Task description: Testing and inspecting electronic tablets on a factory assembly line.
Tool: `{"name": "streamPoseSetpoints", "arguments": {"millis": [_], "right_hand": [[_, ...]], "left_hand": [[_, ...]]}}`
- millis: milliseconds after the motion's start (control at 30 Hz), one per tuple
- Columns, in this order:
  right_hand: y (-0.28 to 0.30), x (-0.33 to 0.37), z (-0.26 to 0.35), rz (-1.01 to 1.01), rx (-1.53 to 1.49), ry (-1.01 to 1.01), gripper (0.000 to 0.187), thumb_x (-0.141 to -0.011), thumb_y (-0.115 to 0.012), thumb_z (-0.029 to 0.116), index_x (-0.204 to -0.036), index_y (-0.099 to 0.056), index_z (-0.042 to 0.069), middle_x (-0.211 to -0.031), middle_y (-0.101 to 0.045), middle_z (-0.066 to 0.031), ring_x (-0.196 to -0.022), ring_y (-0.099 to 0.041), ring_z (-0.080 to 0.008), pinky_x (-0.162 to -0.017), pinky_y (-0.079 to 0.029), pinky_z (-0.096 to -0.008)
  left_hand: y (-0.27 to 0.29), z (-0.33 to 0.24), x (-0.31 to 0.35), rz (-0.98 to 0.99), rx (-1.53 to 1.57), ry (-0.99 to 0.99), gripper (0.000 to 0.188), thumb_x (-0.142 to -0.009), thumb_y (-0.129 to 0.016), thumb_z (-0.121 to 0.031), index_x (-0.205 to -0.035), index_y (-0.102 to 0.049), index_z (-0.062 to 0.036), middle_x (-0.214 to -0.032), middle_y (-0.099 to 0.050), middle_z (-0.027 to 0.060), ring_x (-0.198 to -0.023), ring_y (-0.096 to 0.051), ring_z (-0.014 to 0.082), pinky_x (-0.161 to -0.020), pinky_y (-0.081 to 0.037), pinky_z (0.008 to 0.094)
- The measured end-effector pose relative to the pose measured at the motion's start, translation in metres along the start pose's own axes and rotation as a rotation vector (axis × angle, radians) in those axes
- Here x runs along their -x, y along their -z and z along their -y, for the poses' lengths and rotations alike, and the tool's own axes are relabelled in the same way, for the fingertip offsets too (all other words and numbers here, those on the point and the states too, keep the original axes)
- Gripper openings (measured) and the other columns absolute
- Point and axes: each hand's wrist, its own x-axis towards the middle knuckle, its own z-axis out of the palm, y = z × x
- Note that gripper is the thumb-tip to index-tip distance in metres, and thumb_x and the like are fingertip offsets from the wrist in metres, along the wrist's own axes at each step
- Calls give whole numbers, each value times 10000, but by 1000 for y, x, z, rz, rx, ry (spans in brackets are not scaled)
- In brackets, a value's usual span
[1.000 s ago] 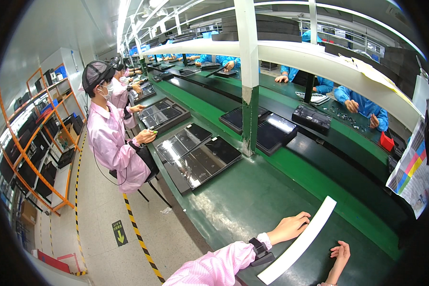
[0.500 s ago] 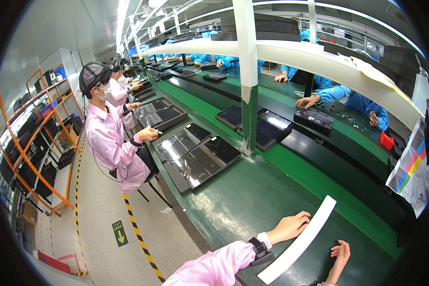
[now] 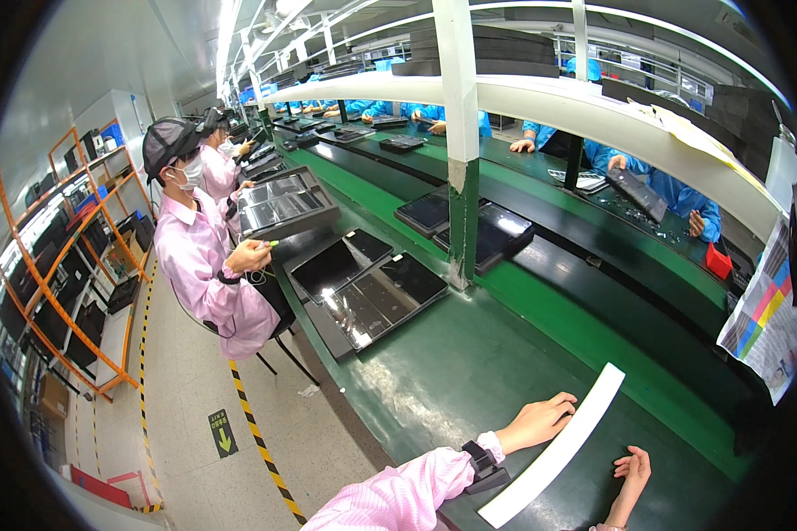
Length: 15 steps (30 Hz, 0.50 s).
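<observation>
A long white strip (image 3: 553,450) lies flat on the green workbench (image 3: 434,380), slanting between my two hands. My left hand (image 3: 537,422) rests palm down on the bench at the strip's left side, its fingers stretched toward the edge of the strip and holding nothing. To the strip's right, my right hand (image 3: 631,478) lies on its side, apart from the strip. Its fingers are loosely bent and apart, and it is bare of any object. A black band (image 3: 483,465) circles my left wrist over a pink sleeve.
Dark panels in trays (image 3: 381,301) lie farther left on the bench. A person in pink (image 3: 212,239) tilts up another tray (image 3: 283,203). A post (image 3: 463,203) rises from the bench. Beyond the belt, a person in blue lifts a black case (image 3: 638,195) near a red container (image 3: 718,261).
My hands and the white strip stay still. The person in pink has raised the near edge of a tray. Across the belt, the black case has been picked up and tilted. Belt panels shifted slightly left.
</observation>
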Motion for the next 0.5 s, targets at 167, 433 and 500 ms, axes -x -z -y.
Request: {"name": "streamPoseSetpoints", "arguments": {"millis": [167,433,500], "right_hand": [[0,1,3,2,1,-10,209,-976,-428,154,-1010,-584,20,-661,-599,-40,-502,-481,-48,-472,-393,-174],[0,-1,0,-3,-13,-6,205,-975,-424,142,-1011,-582,16,-656,-599,-43,-494,-479,-47,-470,-393,-169],[1,-1,-1,1,-7,-4,205,-976,-424,141,-1011,-581,16,-657,-599,-44,-492,-479,-48,-469,-394,-170]], "left_hand": [[0,0,0,-68,-20,10,213,-913,-507,-216,-1029,-574,-50,-1230,-527,38,-852,-636,280,-733,-512,383],[-1,1,0,-3,-6,2,214,-912,-507,-213,-1030,-572,-47,-1234,-527,40,-830,-639,286,-725,-511,384],[-1,1,0,-5,-5,0,214,-912,-506,-213,-1029,-572,-46,-1235,-527,40,-832,-639,285,-724,-510,383]]}}
